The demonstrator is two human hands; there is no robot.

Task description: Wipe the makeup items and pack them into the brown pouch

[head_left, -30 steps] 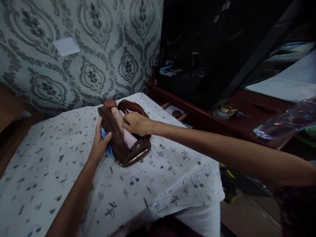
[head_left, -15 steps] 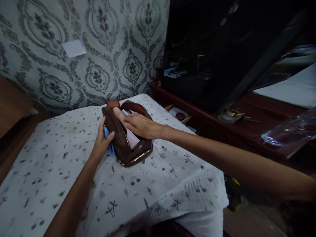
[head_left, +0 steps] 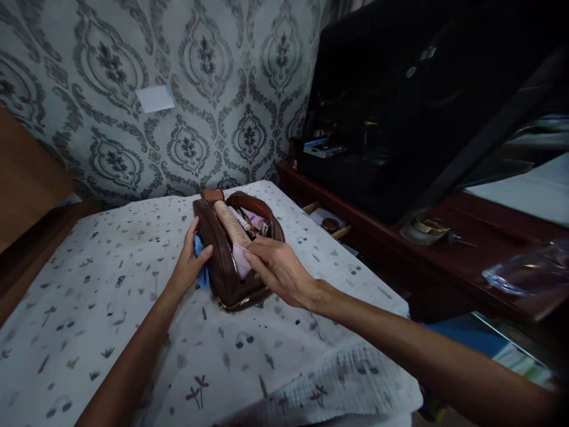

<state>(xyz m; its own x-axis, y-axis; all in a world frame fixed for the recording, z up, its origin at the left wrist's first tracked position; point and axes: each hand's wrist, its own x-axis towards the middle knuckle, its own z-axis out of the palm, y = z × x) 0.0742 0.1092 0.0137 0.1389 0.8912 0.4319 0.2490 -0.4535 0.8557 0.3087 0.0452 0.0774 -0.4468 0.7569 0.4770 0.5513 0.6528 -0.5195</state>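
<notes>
A brown zip-up cosmetic bag [head_left: 217,261] with a handle lies unzipped on the patterned white cloth. Inside it are a beige tube [head_left: 231,222], a white and purple tube [head_left: 252,219], several small items and a pale pink flat piece [head_left: 241,261]. My left hand [head_left: 189,264] grips the bag's left side, thumb and fingers spread against it, with a blue cloth [head_left: 202,267] between hand and bag. At the right of the opening, my right hand [head_left: 282,270] is closed, its thumb against the pale pink piece; the other fingertips are partly hidden.
The cloth-covered surface [head_left: 133,308] ends at the right near a dark red desk [head_left: 453,255]. A large black screen [head_left: 377,118] stands on the desk, with a roll of tape [head_left: 422,228] in front. A partly open drawer [head_left: 340,231] sticks out below. A cardboard box [head_left: 31,178] is at left.
My right hand has drawn back from over the bag's middle towards its near right edge, uncovering the tubes inside. My left hand keeps its place on the bag. The view has shifted slightly.
</notes>
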